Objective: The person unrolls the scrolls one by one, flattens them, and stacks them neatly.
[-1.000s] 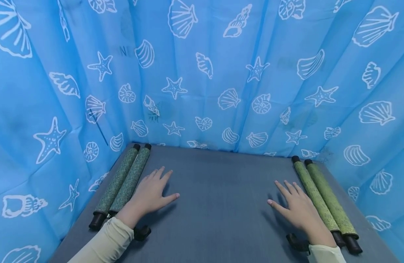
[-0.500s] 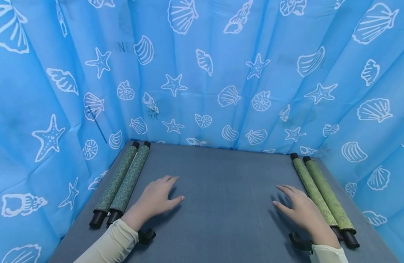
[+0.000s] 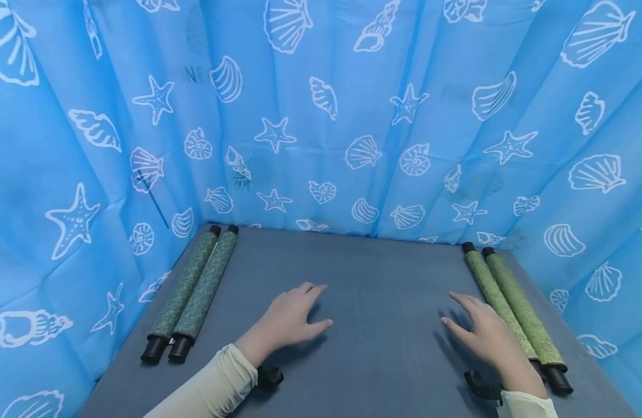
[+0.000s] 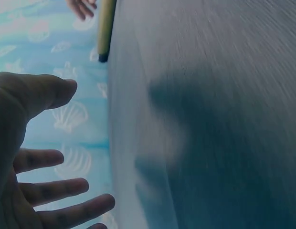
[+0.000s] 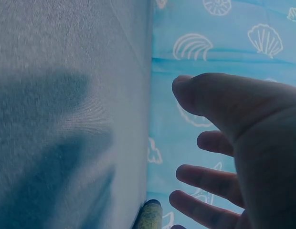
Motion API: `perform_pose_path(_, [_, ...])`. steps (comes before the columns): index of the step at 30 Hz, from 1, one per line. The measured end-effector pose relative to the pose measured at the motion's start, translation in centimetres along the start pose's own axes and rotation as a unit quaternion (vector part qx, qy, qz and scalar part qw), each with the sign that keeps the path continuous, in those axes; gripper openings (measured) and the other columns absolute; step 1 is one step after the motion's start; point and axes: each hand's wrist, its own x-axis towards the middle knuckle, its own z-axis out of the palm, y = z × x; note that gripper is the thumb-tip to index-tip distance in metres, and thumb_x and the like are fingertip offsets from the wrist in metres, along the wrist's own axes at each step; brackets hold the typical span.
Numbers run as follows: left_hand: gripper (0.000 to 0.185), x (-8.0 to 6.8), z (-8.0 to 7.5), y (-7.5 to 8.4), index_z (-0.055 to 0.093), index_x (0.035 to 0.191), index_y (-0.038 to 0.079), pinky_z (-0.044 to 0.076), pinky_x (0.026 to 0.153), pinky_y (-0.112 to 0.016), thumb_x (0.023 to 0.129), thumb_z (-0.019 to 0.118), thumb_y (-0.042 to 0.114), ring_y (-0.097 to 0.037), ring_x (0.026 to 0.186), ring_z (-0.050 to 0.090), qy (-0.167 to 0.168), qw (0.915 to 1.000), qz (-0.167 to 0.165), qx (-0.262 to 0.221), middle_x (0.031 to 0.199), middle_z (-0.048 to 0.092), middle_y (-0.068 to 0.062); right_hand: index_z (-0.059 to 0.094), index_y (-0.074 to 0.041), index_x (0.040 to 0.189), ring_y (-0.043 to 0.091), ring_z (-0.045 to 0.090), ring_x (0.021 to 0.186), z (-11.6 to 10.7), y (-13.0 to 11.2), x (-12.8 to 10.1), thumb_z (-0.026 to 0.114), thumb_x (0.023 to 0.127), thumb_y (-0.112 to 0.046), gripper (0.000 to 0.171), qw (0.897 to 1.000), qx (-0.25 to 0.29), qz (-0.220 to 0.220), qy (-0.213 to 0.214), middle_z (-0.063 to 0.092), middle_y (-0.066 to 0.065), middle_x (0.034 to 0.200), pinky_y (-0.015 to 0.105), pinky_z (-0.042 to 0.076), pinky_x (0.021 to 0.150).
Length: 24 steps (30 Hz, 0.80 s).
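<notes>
Over the grey desk (image 3: pixel 373 278), near its front edge: left hand (image 3: pixel 289 319) hovering palm down toward the middle, fingers straight and slightly spread, holding nothing, casting a shadow on the cloth. In the left wrist view, same fingers (image 4: pixel 47 191) splayed above the surface, thumb apart from the rest.

Toward the right edge: right hand (image 3: pixel 485 337) also palm down, fingers loosely extended and parted, gripping nothing, just beside the 2 light green rolls (image 3: pixel 514 310); whether the hand's outer side touches the nearer roll, cannot tell. In the right wrist view, fingers (image 5: pixel 205 183) open, tip of 1 roll showing below.

Along the left edge: 2 dark green rolls (image 3: pixel 193 290) lying side by side, touching, black caps at both ends, well apart from the left hand.

Behind and to both sides: blue curtain (image 3: pixel 352 116) printed with white shells and starfish; faint letters "NE" at upper left, rest unreadable.
</notes>
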Motion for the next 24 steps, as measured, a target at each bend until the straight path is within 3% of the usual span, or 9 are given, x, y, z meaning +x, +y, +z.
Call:
perform_pose_path(8, [0.073,2.0,1.2,3.0,0.049,0.16,0.02,0.059,0.101,-0.047,0.101,0.064,0.06,-0.023,0.129,0.065,-0.023,0.9984,0.01,-0.05,0.149,0.06,-0.007,0.053,0.003,0.151,0.058,0.055,0.127,-0.4,1.0,-0.3,0.074,0.101,-0.035,0.066,1.0,0.012,0.003,0.025,0.056,0.035,0.145,0.074,0.046,0.098])
perform_pose_path(13, [0.072,3.4,1.3,5.2,0.049,0.16,0.021,0.059,0.101,-0.044,0.101,0.064,0.059,-0.02,0.128,0.066,-0.022,0.9949,0.021,-0.096,0.149,0.061,-0.005,0.05,0.004,0.153,0.059,0.051,0.132,-1.1,1.6,-0.2,0.074,0.102,-0.035,0.069,1.0,0.019,0.016,0.019,0.052,0.038,0.148,0.074,0.043,0.102])
perform_pose_path(17, [0.069,4.7,1.7,7.1,0.049,0.16,0.023,0.059,0.1,-0.04,0.102,0.063,0.058,-0.016,0.125,0.066,-0.04,0.9918,0.034,-0.116,0.149,0.06,-0.004,0.051,0.005,0.153,0.059,0.05,0.132,-1.5,2.2,-0.4,0.074,0.102,-0.035,0.069,0.999,0.026,0.021,0.024,0.052,0.038,0.147,0.075,0.043,0.102])
perform_pose_path(24, [0.064,6.8,3.4,9.8,0.049,0.159,0.029,0.059,0.098,-0.034,0.103,0.062,0.057,-0.014,0.125,0.066,-0.066,0.9845,0.054,-0.153,0.148,0.06,0.0,0.052,0.007,0.15,0.06,0.05,0.129,-1.6,3.8,-1.0,0.074,0.102,-0.03,0.065,0.998,0.044,0.023,0.049,0.052,0.038,0.144,0.076,0.043,0.098])
